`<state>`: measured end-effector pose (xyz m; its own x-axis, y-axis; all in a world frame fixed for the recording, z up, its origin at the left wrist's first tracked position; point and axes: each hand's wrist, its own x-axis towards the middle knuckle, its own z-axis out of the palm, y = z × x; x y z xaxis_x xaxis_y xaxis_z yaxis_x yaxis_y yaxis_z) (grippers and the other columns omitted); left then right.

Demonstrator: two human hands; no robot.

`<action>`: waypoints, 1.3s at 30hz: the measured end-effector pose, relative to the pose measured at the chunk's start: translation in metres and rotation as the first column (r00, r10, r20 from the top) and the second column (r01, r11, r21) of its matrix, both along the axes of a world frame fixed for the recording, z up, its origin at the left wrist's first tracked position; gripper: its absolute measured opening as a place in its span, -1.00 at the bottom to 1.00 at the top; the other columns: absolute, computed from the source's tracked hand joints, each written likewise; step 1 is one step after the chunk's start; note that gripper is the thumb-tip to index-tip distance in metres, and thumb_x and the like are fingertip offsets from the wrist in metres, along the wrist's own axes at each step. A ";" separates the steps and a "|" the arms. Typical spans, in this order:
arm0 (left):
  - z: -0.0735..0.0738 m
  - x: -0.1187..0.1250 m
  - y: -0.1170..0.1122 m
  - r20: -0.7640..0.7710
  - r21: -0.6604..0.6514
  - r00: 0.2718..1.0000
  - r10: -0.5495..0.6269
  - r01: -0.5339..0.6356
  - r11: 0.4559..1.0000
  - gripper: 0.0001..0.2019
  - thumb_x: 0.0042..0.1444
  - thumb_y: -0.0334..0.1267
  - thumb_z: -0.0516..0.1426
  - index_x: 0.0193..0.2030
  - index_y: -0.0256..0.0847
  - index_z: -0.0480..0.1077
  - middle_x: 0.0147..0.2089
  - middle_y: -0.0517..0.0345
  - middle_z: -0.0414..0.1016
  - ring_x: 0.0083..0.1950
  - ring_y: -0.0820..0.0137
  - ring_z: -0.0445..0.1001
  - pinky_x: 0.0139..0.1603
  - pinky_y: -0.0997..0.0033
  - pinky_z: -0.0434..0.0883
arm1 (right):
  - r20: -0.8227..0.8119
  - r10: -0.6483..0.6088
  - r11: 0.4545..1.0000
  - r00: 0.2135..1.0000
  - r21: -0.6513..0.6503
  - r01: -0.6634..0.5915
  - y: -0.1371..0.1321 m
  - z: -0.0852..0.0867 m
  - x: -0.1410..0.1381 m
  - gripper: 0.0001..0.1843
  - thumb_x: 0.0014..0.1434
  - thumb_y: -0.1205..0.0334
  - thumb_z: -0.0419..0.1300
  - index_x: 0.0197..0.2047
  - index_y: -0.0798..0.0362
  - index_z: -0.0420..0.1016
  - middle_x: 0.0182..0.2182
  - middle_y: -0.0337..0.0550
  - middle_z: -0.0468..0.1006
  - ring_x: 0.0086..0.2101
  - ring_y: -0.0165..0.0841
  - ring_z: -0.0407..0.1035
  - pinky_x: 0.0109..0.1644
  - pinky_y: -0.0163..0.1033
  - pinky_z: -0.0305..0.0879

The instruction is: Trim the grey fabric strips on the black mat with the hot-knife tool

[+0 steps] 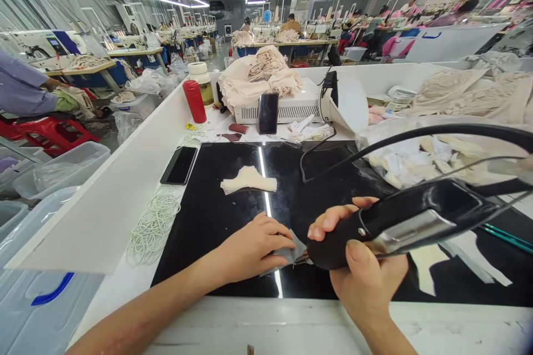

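Observation:
My right hand (pixel 366 283) is wrapped around a black corded handheld tool (pixel 400 227) with a metal lever along its side. The tool's tip points down and left, close to a small grey fabric piece (pixel 297 245) on the black work mat (pixel 216 222). My left hand (pixel 254 247) lies over that grey piece with its fingers stretched out, pressing it on the mat and hiding part of it. Beyond the left hand sits a cream fabric piece (pixel 249 179). To the right of my right hand lie cut cream and grey strips (pixel 474 255).
A phone (pixel 180 165) and a pile of pale elastic loops (pixel 155 227) lie left of the mat. Behind stand a red bottle (pixel 194 101), an upright phone (pixel 268 113) and a white vented box (pixel 303 100) under folded fabric. A bag of scraps (pixel 428 155) and the tool's cable (pixel 437 132) occupy the right.

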<state>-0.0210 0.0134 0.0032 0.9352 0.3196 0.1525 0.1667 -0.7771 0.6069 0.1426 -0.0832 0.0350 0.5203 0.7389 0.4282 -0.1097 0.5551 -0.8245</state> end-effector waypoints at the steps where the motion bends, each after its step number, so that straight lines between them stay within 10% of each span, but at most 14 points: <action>1: 0.000 0.000 0.000 0.001 0.004 1.000 0.001 -0.001 1.000 -0.75 0.33 -0.26 0.24 0.13 -0.09 0.52 0.18 0.04 0.52 0.20 0.19 0.47 0.42 0.03 0.17 | 0.004 -0.003 1.000 1.000 0.001 0.003 0.000 0.000 0.000 -0.58 0.24 0.08 0.39 0.10 -0.13 0.37 -0.34 -0.26 0.49 -0.41 -0.31 0.40 -0.29 -0.10 0.43; 15: 0.006 -0.004 0.001 -0.062 -0.029 0.996 -0.071 0.070 0.997 -0.59 0.25 -0.24 0.33 0.23 0.03 0.45 0.28 0.12 0.50 0.39 0.16 0.31 0.52 -0.21 -0.07 | -0.010 -0.165 0.986 0.986 -0.023 0.165 0.011 0.007 0.021 -0.60 0.18 0.11 0.40 0.03 -0.10 0.38 -0.38 -0.31 0.48 -0.46 -0.33 0.40 -0.32 -0.12 0.39; 39: 0.010 0.001 -0.007 -0.105 -0.022 0.994 -0.013 0.011 1.000 -0.46 0.10 -0.15 0.42 0.20 -0.04 0.43 0.30 0.07 0.45 0.37 0.04 0.29 0.47 -0.39 -0.05 | -0.019 0.008 1.000 1.000 -0.008 -0.008 -0.015 0.006 -0.003 -0.60 0.25 0.02 0.38 0.08 -0.14 0.40 -0.36 -0.27 0.47 -0.44 -0.34 0.39 -0.35 -0.16 0.44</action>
